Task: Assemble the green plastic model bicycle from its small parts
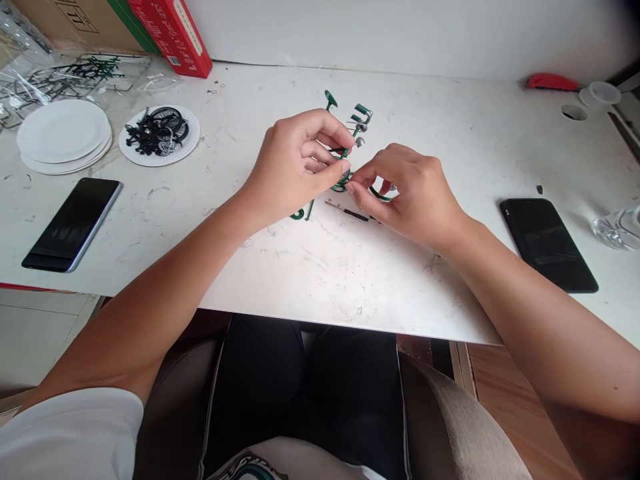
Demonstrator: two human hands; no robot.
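A small green and silver model bicycle [358, 127] is held above the table, its saddle and handlebar end showing past my fingers. My left hand [295, 157] closes on its frame between thumb and fingers. My right hand [415, 190] pinches thumb and forefinger together at the bike's lower part; what sits between those fingertips is hidden. Partly behind the right fingers shows a green ring-shaped wheel [381, 194]. A thin screwdriver [356, 214] with a black handle lies on the table just below. Near the left wrist lie a green round part [298, 214] and a green rod [309, 211].
On the left are a phone [73, 225], stacked white paper plates [65, 131], and a plate [193, 137] of black parts. Behind them lie bagged parts [85, 77] and a red box [175, 37]. A black phone [550, 245] and clear cup [620, 229] stand right.
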